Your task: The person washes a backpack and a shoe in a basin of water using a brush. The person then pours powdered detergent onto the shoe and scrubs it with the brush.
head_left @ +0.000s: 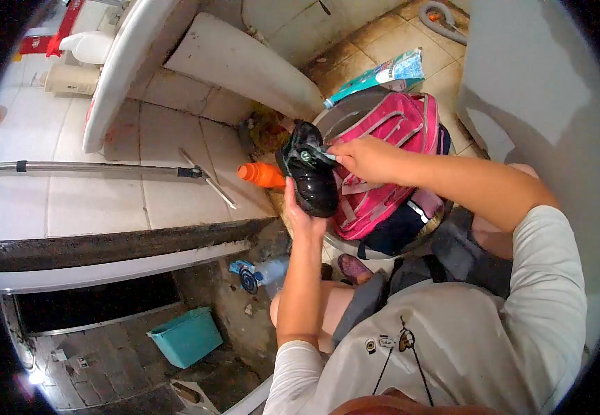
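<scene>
A glossy, wet-looking black shoe (316, 188) is held up over the edge of a basin (338, 122). My left hand (305, 213) grips it from below at the rounded toe end. My right hand (367, 159) is closed around a slim pale-blue tool (328, 155) that looks like a small brush; its end touches the shoe near the opening, and most of it is hidden by the fingers. Below my right forearm, a pink backpack (359, 209) with white trim fills much of the basin, with dark blue fabric (393, 232) beside it.
Left of the shoe lies an orange bottle (262, 175). A teal-and-white packet (383, 75) lies behind the basin, near a grey hose (432, 22). A white pedestal (244, 62), a metal pole (92, 167), a clear bottle (271, 270) and a turquoise bin (186, 337) are at left.
</scene>
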`<state>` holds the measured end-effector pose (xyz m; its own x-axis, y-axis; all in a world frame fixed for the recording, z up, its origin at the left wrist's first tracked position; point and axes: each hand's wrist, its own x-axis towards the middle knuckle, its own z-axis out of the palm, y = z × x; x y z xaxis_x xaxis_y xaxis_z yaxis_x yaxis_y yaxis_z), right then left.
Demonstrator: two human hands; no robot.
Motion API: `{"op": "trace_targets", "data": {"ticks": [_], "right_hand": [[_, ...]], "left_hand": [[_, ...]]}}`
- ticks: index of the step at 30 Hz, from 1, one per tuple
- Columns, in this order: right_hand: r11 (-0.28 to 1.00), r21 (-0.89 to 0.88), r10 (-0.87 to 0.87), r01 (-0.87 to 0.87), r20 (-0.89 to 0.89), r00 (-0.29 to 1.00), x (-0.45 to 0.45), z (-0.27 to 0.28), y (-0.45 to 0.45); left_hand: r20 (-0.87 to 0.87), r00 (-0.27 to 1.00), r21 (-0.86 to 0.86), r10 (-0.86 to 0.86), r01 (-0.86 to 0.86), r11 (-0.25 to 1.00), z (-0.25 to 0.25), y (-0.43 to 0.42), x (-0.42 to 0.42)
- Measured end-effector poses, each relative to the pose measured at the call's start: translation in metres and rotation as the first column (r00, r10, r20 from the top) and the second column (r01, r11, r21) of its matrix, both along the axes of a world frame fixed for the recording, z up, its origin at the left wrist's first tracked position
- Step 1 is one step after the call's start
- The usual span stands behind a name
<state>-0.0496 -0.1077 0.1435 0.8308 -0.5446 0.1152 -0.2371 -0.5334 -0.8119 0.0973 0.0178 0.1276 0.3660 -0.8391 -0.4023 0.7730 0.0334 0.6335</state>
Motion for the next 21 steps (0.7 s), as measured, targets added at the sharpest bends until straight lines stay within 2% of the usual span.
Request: {"op": "trace_targets", "data": {"ticks": [1, 2, 3, 6, 7, 8, 9, 10, 11, 12, 14, 15, 16, 18, 20, 21], "right_hand": [[0.984, 0.147, 0.109, -0.103, -0.036, 0.993, -0.003, 0.005, -0.011], [0.938, 0.288, 0.221, -0.195, -0.059, 0.974, -0.008, 0.017, -0.024], [0.8, 0.591, 0.272, -0.105, -0.202, 0.941, -0.021, 0.047, -0.024], [0.769, 0.629, 0.278, -0.114, -0.169, 0.946, -0.016, 0.034, -0.02], [0.878, 0.463, 0.192, -0.123, -0.106, 0.976, 0.002, -0.002, -0.021], [0.877, 0.463, 0.194, -0.127, -0.101, 0.976, 0.004, -0.003, -0.016], [0.939, 0.341, 0.09, -0.044, -0.119, 0.989, 0.005, -0.003, -0.01], [0.975, 0.218, -0.013, 0.041, -0.128, 0.992, 0.006, -0.003, -0.004], [0.988, 0.153, 0.003, 0.015, -0.122, 0.993, 0.007, -0.006, -0.005], [0.988, 0.151, 0.001, 0.017, -0.122, 0.992, 0.004, -0.008, -0.011], [0.936, 0.279, 0.214, -0.216, 0.037, 0.976, -0.003, -0.005, -0.026], [0.884, 0.432, 0.202, -0.181, -0.003, 0.979, -0.007, 0.007, -0.019], [0.807, 0.575, 0.198, -0.139, -0.042, 0.979, -0.011, 0.016, -0.011], [0.933, 0.342, 0.096, -0.116, 0.076, 0.993, 0.002, -0.002, -0.002], [0.964, 0.253, 0.072, -0.079, 0.037, 0.997, 0.008, -0.002, -0.01], [0.982, 0.19, 0.042, -0.026, -0.08, 0.996, 0.002, 0.012, -0.01]], "left_hand": [[-0.011, 1.0, -0.019, 0.004, -0.004, 1.0, 0.002, 0.0, 0.006], [0.082, 0.997, -0.082, -0.012, 0.019, 0.996, 0.004, 0.001, 0.01], [0.055, 0.998, -0.101, 0.007, -0.002, 0.995, 0.013, -0.001, 0.01], [0.042, 0.999, -0.121, -0.003, 0.008, 0.993, 0.013, 0.004, 0.013], [0.008, 1.0, -0.065, -0.013, 0.014, 0.998, 0.009, 0.005, 0.008], [-0.026, 0.999, -0.02, -0.021, 0.021, 1.0, 0.004, 0.003, 0.003], [0.047, 0.998, -0.022, 0.036, -0.035, 0.999, 0.005, 0.0, -0.01], [0.04, 0.999, -0.033, 0.012, -0.011, 0.999, -0.002, 0.0, -0.006], [0.007, 1.0, -0.021, -0.012, 0.012, 1.0, 0.002, 0.001, -0.005], [-0.025, 0.999, -0.01, -0.039, 0.038, 0.999, 0.008, 0.002, -0.002], [0.107, 0.994, -0.105, -0.006, 0.018, 0.994, 0.007, 0.003, 0.007], [0.076, 0.996, -0.135, -0.054, 0.064, 0.989, 0.01, 0.005, 0.015], [0.087, 0.996, -0.138, -0.025, 0.036, 0.99, 0.011, 0.004, 0.02], [0.086, 0.996, -0.121, 0.026, -0.015, 0.993, 0.018, 0.001, 0.006], [0.048, 0.998, -0.061, 0.034, -0.031, 0.998, 0.009, 0.003, -0.003], [0.035, 0.999, -0.053, 0.025, -0.023, 0.998, 0.01, 0.003, -0.004]]}}
